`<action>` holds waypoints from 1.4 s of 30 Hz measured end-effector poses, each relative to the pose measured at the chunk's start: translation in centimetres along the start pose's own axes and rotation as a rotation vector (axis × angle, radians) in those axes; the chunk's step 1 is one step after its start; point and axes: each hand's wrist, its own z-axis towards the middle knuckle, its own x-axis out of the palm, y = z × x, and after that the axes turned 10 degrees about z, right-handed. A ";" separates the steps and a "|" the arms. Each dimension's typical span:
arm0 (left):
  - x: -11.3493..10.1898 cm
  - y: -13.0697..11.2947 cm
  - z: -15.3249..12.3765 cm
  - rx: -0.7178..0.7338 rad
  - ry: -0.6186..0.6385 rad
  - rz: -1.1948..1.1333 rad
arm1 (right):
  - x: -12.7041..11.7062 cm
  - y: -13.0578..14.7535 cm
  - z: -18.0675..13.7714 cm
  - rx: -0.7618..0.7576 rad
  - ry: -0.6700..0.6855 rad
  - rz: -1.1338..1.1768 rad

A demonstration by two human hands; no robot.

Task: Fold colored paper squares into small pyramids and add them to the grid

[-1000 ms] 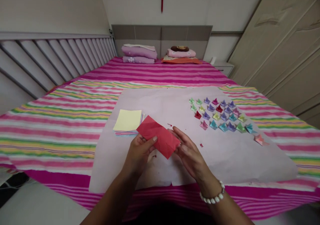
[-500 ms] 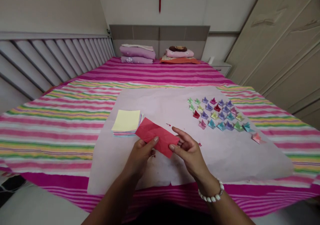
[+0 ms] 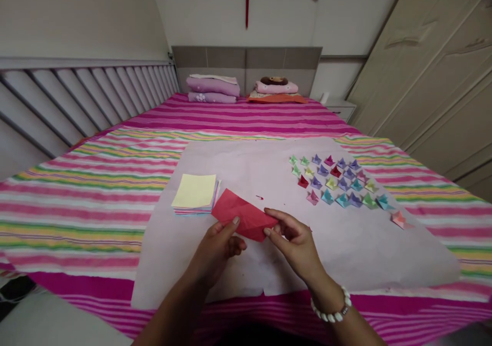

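Note:
A folded sheet of red paper [image 3: 246, 215] is held between my two hands above the white sheet. My left hand [image 3: 220, 246] pinches its lower left edge, thumb on top and the other fingers underneath. At the right end, my right hand [image 3: 292, 238] grips the paper between thumb and index finger; the thumb lies on the near corner. Just left of the red paper sits a stack of square coloured paper [image 3: 195, 191] with a pale yellow sheet on top. Several small folded paper figures [image 3: 331, 183] stand in rows to the right.
The large white sheet [image 3: 172, 264] lies on a striped bedspread [image 3: 77, 207]. A tiny red scrap [image 3: 260, 197] rests beyond my hands. One pink figure [image 3: 400, 219] stands apart at the right. Folded bedding [image 3: 212, 87] is piled by the headboard, and a slatted rail [image 3: 96, 95] runs along the left.
My right index finger has come down onto the red paper's upper right edge. The paper's near part has tilted slightly, and my left fingers have shifted beneath it. The view has tipped slightly upward.

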 end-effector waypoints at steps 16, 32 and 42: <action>-0.8 1.1 -1.5 0.734 0.043 0.688 | 0.1 0.2 0.5 0.231 -0.008 0.493; -0.4 1.7 -0.9 0.176 0.090 0.190 | 0.9 -0.1 0.9 0.305 -0.044 0.449; -0.6 1.5 -0.8 0.141 0.154 0.214 | 0.3 -0.6 1.2 0.302 0.035 0.416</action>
